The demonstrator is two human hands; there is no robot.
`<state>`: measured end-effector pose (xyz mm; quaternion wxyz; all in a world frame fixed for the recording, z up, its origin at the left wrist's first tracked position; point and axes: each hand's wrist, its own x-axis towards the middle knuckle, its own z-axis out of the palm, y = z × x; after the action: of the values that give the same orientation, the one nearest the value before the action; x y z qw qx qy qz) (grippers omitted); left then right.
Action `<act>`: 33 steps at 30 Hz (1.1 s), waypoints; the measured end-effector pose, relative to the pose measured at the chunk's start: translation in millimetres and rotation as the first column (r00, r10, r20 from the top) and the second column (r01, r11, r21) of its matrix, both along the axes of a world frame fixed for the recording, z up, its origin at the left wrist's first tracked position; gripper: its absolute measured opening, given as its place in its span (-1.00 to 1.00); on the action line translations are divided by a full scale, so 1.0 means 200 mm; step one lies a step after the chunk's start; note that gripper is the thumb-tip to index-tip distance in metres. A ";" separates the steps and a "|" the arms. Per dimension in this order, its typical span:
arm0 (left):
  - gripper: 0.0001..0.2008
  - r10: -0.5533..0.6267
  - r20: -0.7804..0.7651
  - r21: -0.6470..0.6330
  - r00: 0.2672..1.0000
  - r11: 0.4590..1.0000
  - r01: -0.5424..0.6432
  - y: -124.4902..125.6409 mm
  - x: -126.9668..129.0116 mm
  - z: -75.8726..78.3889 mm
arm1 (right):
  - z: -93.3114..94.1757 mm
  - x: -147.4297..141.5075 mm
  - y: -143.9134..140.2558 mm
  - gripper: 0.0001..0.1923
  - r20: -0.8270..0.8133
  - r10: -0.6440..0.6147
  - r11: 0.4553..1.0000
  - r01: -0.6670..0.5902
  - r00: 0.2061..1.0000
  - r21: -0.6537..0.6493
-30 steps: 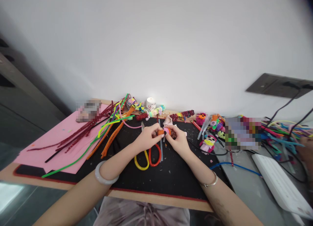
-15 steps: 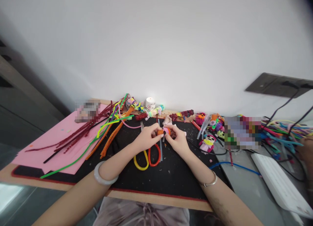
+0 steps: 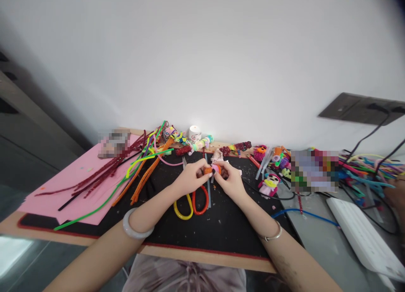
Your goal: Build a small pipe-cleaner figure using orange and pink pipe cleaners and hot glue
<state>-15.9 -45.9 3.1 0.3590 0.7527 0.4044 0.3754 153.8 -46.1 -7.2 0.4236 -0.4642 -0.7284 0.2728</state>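
Observation:
My left hand (image 3: 193, 176) pinches a small orange fuzzy piece (image 3: 207, 170), apparently coiled pipe cleaner. Close against it, my right hand (image 3: 230, 181) is closed on a small pink and orange piece (image 3: 216, 169). The two pieces meet or nearly meet between my fingertips; whether they are joined I cannot tell. Below my left hand lie scissors with one yellow and one red handle (image 3: 200, 201), their blades partly hidden by that hand. A clear glue stick (image 3: 209, 195) rests on the black mat (image 3: 234, 229) beneath my hands.
Left, orange pipe cleaners (image 3: 148, 176) and dark red ones (image 3: 104, 174) lie across pink sheets (image 3: 85, 203). A white paper roll (image 3: 194, 133) stands by the wall. On the right are a pink doll figure (image 3: 269, 185), a white power strip (image 3: 357, 231), cables and another person's hand (image 3: 395, 195).
My hands keep almost the same pose around the small pieces. The whole view has shifted very slightly.

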 end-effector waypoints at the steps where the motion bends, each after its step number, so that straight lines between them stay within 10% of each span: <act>1: -0.93 0.000 -0.001 0.000 1.000 1.000 0.000 0.00 0.00 0.00 | 0.00 0.00 0.00 -0.76 0.002 -0.001 1.000 0.001 1.000 0.000; 33: -0.94 0.006 -0.009 0.002 1.000 1.000 -0.006 0.00 0.00 0.00 | 0.00 0.00 0.00 -0.75 0.007 -0.006 1.000 0.006 1.000 -0.001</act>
<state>-16.3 -45.6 2.5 0.3552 0.7535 0.4079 0.3738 152.8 -45.5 -7.8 0.4217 -0.4675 -0.7283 0.2706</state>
